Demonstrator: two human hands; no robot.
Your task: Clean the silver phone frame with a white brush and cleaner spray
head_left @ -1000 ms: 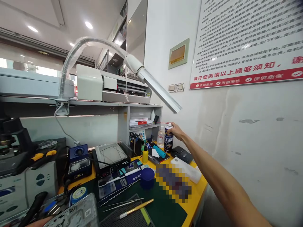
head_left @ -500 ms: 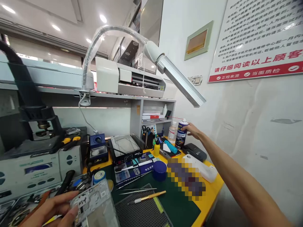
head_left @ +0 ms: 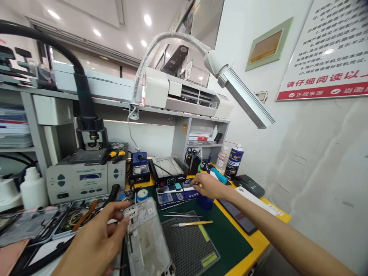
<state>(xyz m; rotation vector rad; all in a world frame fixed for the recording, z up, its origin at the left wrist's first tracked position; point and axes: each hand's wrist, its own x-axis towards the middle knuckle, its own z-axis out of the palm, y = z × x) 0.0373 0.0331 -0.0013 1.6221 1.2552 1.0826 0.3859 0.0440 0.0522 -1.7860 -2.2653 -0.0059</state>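
My left hand (head_left: 100,234) grips the edge of a bare phone mid-frame (head_left: 148,239), silver-grey with handwriting near its top, tilted above the bench at the lower middle. Farther back, my right hand (head_left: 209,186) is over the blue box (head_left: 169,197), its fingertips pinched at the handle end of a white-handled brush (head_left: 179,190) with a dark head. Beneath that hand stands a round blue container (head_left: 205,202), partly hidden. A spray can (head_left: 234,161) with a red straw stands behind it, untouched.
A yellow-handled blade tool (head_left: 192,223) and tweezers (head_left: 182,215) lie by a perforated black mat (head_left: 189,243). Right of them lies a dark phone (head_left: 238,216). A soldering station (head_left: 86,180) stands left; a lamp (head_left: 244,96) hangs overhead.
My right hand has let go of the spray can, now standing at the back, and moved left to the brush. The phone frame has come more fully into view as the head view turned left.
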